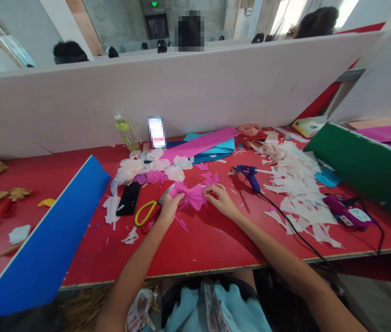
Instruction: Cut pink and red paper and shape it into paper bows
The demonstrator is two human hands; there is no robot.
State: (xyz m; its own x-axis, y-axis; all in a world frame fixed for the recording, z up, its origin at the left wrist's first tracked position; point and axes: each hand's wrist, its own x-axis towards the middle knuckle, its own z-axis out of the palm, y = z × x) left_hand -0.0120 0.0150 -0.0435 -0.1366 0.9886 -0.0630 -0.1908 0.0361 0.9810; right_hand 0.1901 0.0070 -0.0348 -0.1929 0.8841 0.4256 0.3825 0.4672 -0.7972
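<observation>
The left hand (170, 207) pinches a pink crepe-paper bow (191, 195) tightly at its gathered waist, while the right hand (221, 201) closes narrowly on its right lobe with curled fingertips, the bow sitting over the middle of the red tabletop (112, 263), toward its front edge.

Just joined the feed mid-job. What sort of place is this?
Likely a shared paper-craft workshop: a long red workbench littered with pale paper offcuts, a blue hot glue gun, and a pink paper bow between left hand and right hand, with white partition panels separating other workers beyond.
</observation>
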